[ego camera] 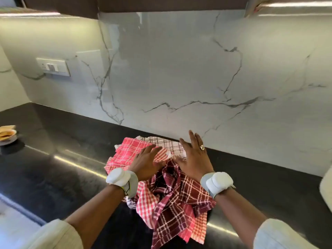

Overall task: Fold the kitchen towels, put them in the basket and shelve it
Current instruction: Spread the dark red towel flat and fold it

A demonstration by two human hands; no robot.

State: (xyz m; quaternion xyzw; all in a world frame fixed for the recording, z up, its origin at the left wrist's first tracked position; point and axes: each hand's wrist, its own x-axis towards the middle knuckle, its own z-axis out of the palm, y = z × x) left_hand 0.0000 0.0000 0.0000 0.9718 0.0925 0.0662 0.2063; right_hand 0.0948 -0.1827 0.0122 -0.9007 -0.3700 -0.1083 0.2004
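Note:
A loose pile of checked kitchen towels lies on the black counter [53,177] close to the marble wall. A pink-red towel [125,151] is at the left, a white one with dark lines [165,142] at the back, and a crumpled maroon one [172,200] spills toward the front edge. My left hand [147,162] rests flat on the pink-red towel with fingers straight. My right hand [194,155], wearing a ring, lies spread over the white towel and the top of the maroon one. No basket is in view.
A small plate with food [7,135] sits at the far left of the counter. A white object [326,186] pokes in at the right edge. A switch plate [53,67] is on the wall, with cabinets overhead.

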